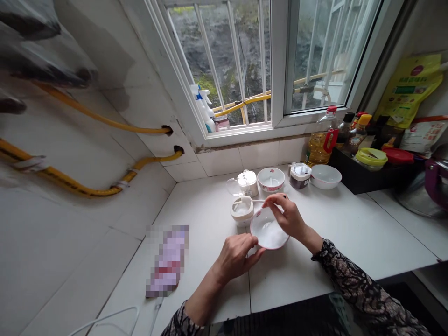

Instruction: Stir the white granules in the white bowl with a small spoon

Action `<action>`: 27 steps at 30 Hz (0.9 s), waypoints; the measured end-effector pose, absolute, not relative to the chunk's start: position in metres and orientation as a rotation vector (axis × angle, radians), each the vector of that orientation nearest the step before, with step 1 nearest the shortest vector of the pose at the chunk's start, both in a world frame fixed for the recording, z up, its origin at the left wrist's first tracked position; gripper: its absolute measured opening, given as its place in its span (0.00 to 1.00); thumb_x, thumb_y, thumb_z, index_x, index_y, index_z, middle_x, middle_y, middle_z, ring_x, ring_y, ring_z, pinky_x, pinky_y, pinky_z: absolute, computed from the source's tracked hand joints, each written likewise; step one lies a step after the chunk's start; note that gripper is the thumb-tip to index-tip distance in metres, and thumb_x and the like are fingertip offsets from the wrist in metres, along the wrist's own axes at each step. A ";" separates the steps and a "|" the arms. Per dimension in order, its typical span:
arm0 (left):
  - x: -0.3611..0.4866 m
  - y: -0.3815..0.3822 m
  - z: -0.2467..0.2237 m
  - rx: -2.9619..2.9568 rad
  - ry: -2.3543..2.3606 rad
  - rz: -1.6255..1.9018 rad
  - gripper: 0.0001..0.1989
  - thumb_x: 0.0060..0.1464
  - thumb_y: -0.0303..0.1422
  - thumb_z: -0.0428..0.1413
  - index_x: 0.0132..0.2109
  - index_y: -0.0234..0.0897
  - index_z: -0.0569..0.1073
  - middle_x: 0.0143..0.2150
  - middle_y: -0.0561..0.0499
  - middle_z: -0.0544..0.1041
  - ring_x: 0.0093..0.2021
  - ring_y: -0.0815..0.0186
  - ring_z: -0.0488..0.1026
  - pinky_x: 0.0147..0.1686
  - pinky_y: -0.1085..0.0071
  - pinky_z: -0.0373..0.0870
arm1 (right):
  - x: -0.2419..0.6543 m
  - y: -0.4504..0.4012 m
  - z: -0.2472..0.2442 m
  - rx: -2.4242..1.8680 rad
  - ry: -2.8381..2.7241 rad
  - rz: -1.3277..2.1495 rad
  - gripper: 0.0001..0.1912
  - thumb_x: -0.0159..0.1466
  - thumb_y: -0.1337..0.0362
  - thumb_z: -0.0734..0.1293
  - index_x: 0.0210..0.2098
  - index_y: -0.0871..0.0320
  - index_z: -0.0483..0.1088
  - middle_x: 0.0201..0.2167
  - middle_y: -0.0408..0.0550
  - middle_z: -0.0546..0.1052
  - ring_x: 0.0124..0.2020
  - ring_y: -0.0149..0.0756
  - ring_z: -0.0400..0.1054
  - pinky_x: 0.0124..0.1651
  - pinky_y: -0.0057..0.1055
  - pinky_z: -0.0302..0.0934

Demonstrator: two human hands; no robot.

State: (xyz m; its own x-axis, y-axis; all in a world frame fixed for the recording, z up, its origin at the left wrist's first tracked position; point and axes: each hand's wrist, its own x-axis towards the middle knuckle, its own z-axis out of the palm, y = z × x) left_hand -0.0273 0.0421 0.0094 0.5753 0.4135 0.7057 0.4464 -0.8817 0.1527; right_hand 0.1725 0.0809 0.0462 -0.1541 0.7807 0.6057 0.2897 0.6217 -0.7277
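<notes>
A white bowl with a pink rim [269, 228] stands on the counter before me, something white inside it. My left hand [240, 252] grips its near left edge, thumb and fingers closed on the rim. Above the bowl, my right hand [284, 214] pinches the thin handle of a small white spoon [258, 201]. The spoon's head is over an open cream seasoning jar [242, 214] that holds white grains, left of the bowl. The jar's clear lid [236, 186] is flipped up behind it. Whether the spoon carries anything I cannot tell.
Behind are a second cream jar [249, 181], a flowered bowl [271, 179], a dark-filled jar [300, 175] and a plain white bowl [326, 176]. An oil bottle [320, 140] and several sauce bottles stand at right. A blurred purple object [168, 263] with a cable lies at left.
</notes>
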 end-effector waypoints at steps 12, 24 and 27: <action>-0.028 0.042 0.009 -2.762 -0.756 -1.213 0.07 0.62 0.32 0.54 0.35 0.38 0.65 0.24 0.56 0.70 0.21 0.71 0.66 0.22 0.74 0.59 | 0.191 0.080 0.053 -0.967 -1.875 0.409 0.09 0.57 0.73 0.60 0.27 0.54 0.68 0.20 0.41 0.73 0.29 0.37 0.64 0.47 0.38 0.59; -0.028 0.041 0.010 -2.783 -0.771 -1.189 0.08 0.62 0.32 0.53 0.34 0.38 0.65 0.23 0.56 0.69 0.21 0.71 0.66 0.22 0.74 0.60 | 0.182 0.076 0.050 -0.889 -2.031 0.769 0.09 0.52 0.72 0.58 0.20 0.55 0.65 0.18 0.41 0.73 0.27 0.34 0.66 0.46 0.35 0.60; -0.029 0.041 0.010 -2.784 -0.779 -1.178 0.08 0.62 0.32 0.54 0.34 0.38 0.65 0.23 0.56 0.69 0.21 0.71 0.66 0.23 0.74 0.60 | 0.184 0.077 0.052 -0.982 -1.858 0.993 0.09 0.50 0.70 0.58 0.18 0.56 0.66 0.11 0.39 0.67 0.21 0.32 0.63 0.36 0.30 0.61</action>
State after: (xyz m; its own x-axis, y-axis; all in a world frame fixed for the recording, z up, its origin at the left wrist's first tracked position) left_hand -0.0290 0.0413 0.0099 0.5909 0.4373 0.6779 0.4525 -0.8754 0.1703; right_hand 0.1837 0.0774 0.0522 -0.3833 0.8804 0.2793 0.2573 0.3922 -0.8832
